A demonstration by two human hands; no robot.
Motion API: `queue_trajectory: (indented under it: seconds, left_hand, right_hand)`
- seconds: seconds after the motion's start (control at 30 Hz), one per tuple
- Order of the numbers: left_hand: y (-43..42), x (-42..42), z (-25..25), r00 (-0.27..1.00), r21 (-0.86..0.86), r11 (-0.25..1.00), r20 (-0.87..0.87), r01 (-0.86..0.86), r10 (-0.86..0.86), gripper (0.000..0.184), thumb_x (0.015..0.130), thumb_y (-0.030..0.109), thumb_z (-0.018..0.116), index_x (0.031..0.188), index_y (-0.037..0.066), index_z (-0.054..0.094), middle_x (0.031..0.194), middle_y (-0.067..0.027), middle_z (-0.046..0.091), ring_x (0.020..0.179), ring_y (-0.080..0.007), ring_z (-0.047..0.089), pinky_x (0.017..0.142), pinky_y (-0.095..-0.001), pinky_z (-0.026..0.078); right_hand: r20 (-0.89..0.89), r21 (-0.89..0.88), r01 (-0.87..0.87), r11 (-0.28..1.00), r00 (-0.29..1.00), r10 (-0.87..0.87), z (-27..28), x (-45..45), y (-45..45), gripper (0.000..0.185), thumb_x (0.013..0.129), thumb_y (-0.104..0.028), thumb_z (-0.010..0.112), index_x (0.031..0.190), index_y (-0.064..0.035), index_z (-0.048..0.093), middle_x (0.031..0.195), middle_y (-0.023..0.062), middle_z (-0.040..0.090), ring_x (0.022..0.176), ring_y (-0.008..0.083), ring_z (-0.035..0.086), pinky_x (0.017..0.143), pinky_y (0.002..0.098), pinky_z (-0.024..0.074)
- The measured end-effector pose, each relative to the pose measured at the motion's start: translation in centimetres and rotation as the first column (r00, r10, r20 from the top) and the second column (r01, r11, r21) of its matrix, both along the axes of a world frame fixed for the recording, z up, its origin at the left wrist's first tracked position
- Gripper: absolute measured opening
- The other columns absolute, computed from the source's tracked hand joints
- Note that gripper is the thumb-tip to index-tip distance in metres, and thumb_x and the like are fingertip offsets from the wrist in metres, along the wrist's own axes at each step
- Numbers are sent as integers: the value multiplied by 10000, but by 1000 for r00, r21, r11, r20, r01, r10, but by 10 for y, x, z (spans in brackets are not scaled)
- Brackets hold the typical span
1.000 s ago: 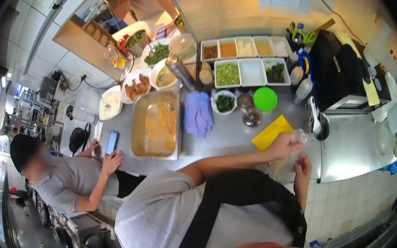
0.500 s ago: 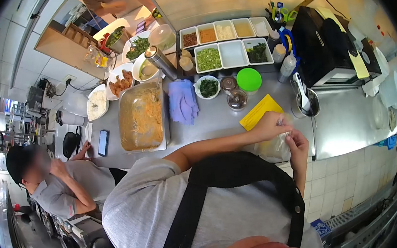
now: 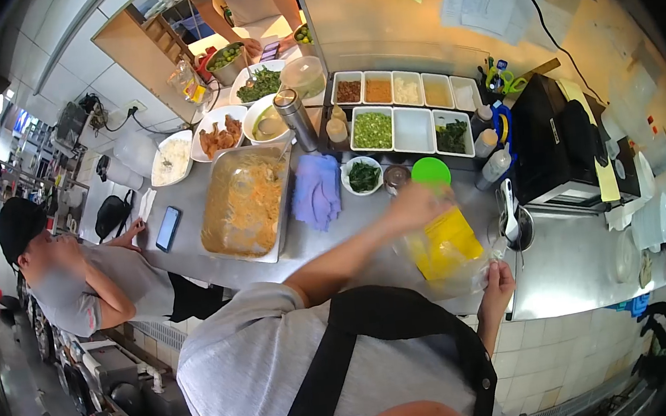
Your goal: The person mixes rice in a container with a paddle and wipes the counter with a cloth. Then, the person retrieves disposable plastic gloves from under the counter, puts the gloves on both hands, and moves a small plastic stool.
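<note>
My right hand (image 3: 498,287) is closed in a pinch on the edge of a clear plastic bag (image 3: 474,276), at the right of the steel counter. Through the bag, and beside it, shows a yellow sheet (image 3: 447,247). My left hand (image 3: 419,204) is over the top of the yellow sheet, in front of a green lid (image 3: 430,171). Motion smears its fingers, so whether they grip the bag is unclear. A dark-topped jar (image 3: 396,176) and a white bowl of chopped greens (image 3: 362,176) stand just left of the lid.
A metal pan of shredded orange food (image 3: 246,208) and a purple cloth (image 3: 316,192) lie to the left. Ingredient trays (image 3: 412,130) line the back. A utensil pot (image 3: 521,231) stands right. A co-worker (image 3: 100,282) is at the left; another person (image 3: 250,11) stands beyond the opening.
My hands were together at the bag; now my left hand has moved up and left, and the right stays on the bag, lower. The bag looks more spread out. The view has shifted.
</note>
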State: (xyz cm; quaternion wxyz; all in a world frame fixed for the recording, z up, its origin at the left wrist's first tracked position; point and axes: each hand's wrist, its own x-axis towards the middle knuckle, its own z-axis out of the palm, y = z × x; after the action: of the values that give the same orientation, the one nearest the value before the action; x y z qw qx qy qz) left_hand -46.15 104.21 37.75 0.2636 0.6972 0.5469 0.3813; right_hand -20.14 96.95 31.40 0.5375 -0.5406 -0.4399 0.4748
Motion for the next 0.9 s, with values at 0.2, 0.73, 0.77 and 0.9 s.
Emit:
queue_trajectory:
  seconds: [0.2,0.73,0.77,0.9]
  left_hand:
    - [36,-147,112,525,220,615,-353,-758,774,510,791,266,672,1189,23,466,875,-233,657,842,-405,632,725,-464,513]
    - [-59,93,-24,810,-517,651,513,556,-285,437,881,264,638,1240,38,532,1023,-42,621,750,-97,513,658,-253,429]
    - [-61,100,-28,809,-565,625,553,539,-199,426,894,263,621,1250,50,525,1054,-40,616,657,-67,456,573,-226,381]
    - [-69,132,-61,726,-552,610,686,568,-56,380,882,214,644,1209,48,544,990,-30,626,530,-32,387,465,-201,322]
  right_hand:
    - [161,0,-7,1000,987,7,8,4,0,176,937,-166,533,854,-34,613,673,-49,486,611,38,396,543,202,310]
    - [-479,96,641,761,700,-530,89,37,7,179,975,-225,477,943,-68,556,700,-37,507,580,41,439,519,195,344]
    - [-551,74,685,725,634,-543,86,41,-1,172,977,-231,470,954,-79,547,734,-20,533,608,51,475,526,205,373]
    - [-604,-5,784,620,492,-627,81,63,-41,173,974,-234,477,948,-79,548,755,-13,547,632,63,496,532,215,394]
